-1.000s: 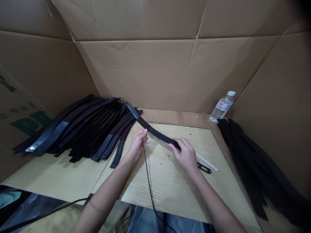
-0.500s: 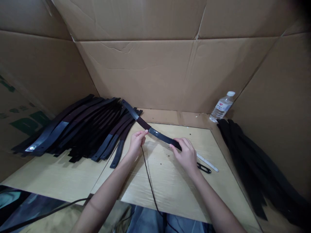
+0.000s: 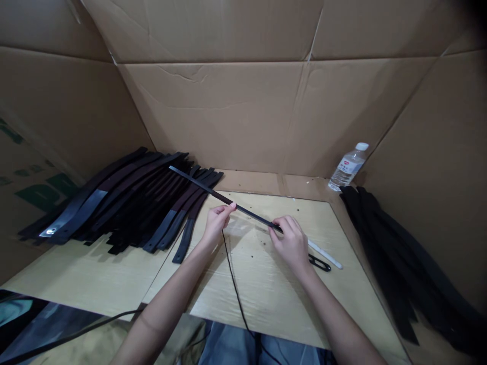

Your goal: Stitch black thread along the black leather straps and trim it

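One narrow dark strip, seen edge-on, slanting between two hands above a pale wooden counter.
Left hand: pinching strip near its middle; thin dark cord running down from beneath, its attachment hidden. Right hand: thumb and fingers gripping the near end. Far end: over a heap of similar strips, contact unclear. Beside right hand: white stick, black slotted piece, both partly covered. Back right: one clear bottle, white cap, near a bundle of black bands.
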`<state>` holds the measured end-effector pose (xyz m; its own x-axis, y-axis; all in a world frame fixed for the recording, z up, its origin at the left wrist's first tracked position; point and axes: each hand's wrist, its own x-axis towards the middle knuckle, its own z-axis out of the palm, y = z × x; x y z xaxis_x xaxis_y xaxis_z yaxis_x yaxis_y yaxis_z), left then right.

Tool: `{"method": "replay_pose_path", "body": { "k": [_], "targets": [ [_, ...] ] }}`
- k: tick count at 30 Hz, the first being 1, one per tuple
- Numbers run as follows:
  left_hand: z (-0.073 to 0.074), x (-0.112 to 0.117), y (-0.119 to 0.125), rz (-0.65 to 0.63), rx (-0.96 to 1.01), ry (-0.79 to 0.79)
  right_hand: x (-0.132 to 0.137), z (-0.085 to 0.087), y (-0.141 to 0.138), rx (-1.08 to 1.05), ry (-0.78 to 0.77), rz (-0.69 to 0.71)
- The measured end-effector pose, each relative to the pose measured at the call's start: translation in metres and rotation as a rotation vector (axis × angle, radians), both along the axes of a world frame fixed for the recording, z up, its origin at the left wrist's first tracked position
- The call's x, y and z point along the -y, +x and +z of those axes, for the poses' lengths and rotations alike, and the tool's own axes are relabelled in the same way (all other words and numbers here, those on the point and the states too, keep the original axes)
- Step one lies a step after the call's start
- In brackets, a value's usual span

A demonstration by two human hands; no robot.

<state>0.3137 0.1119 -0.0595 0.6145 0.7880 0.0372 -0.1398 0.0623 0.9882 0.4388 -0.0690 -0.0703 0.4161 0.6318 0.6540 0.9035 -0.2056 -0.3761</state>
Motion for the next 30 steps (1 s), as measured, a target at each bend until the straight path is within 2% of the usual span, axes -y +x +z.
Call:
{"method": "replay_pose_path", "body": {
  "k": [12, 18, 30],
  "targets": [
    [0.0054, -0.0034, -0.0017, -0.011, 0.128, -0.130, 0.0003, 0.0024, -0.0034, -0.067, -0.048, 0.006],
    [0.0051, -0.0032, -0.0027, 0.015, 0.129, -0.084, -0.0006, 0.0037, -0.0036, -0.106, -0.057, 0.023],
    [0.0002, -0.0050, -0.0018, 0.062, 0.091, -0.030, -0.0002, -0.0013, -0.0010, -0.053, 0.002, 0.046]
  ]
}}
